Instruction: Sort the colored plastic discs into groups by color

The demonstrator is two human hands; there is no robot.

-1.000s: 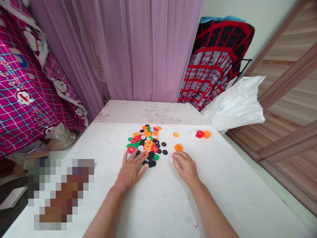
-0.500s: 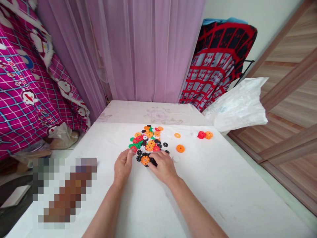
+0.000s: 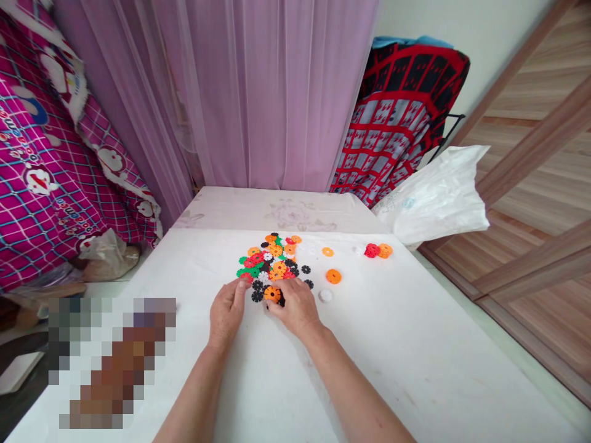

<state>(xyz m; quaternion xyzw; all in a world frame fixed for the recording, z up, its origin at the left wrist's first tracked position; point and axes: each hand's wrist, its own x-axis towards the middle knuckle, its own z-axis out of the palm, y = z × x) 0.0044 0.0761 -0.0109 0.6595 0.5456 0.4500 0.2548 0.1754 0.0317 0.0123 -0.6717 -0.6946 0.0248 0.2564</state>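
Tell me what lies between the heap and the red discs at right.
Head view: an orange disc and pale pieces, with a thicker orange piece nearer the person, lie between the heap and the red discs.

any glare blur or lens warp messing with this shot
Head view: soft light, no harsh glare, faint shadow beside the right forearm; wide-angle stretch slants the wooden panels; mosaic patch masks lower left; white disc nearly melts into the white tabletop.

Single head-worn view, directed forward and down from above the table's (image 3: 392,369) near side, hands (image 3: 226,311) centred, curtain (image 3: 272,92) beyond.
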